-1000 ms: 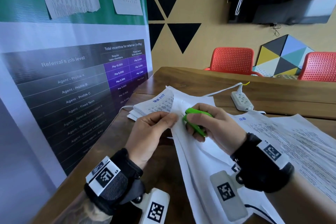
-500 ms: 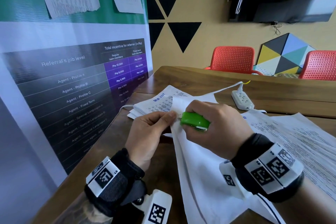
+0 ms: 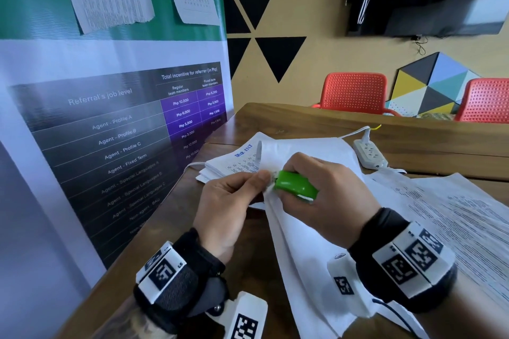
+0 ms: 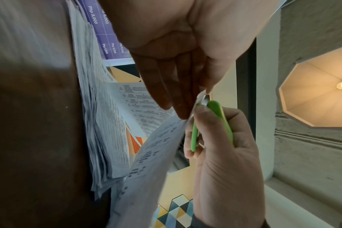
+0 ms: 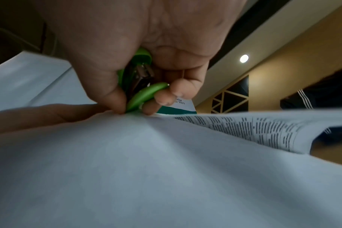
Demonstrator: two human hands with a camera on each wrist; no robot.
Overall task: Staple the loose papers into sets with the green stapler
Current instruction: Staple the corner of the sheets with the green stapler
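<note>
Wooden tabletop (image 3: 143,264) runs away from where the person sits, dark brown, with a banner at its left edge. Nearest, the two wrists carry black bands with printed markers. The left hand (image 3: 230,203) pinches the top corner of a set of papers (image 3: 300,245) between thumb and fingertips, lifting it off the wood; I judge this keeps the sheets squared and gives the tool a free corner to bite. The right hand (image 3: 327,195) is wrapped around the green stapler (image 3: 296,186), thumb on one green shell and fingers on the other, and its metal nose meets that pinched corner right beside the left fingertips. Seen from the left wrist, the corner sits in the stapler's mouth, though whether the staple has been driven cannot be told.

Beyond the hands lies a thick stack of printed sheets (image 3: 234,164), probably sets waiting or finished. To the right more printed papers (image 3: 454,215) fan across the wood. Farther on sits a white power strip (image 3: 370,153) with a plug in it. Behind the table stand two red chairs (image 3: 355,93), a panel of coloured triangles (image 3: 432,85), and a yellow wall with black triangles (image 3: 278,58). The referral banner (image 3: 115,124) stands along the left.
</note>
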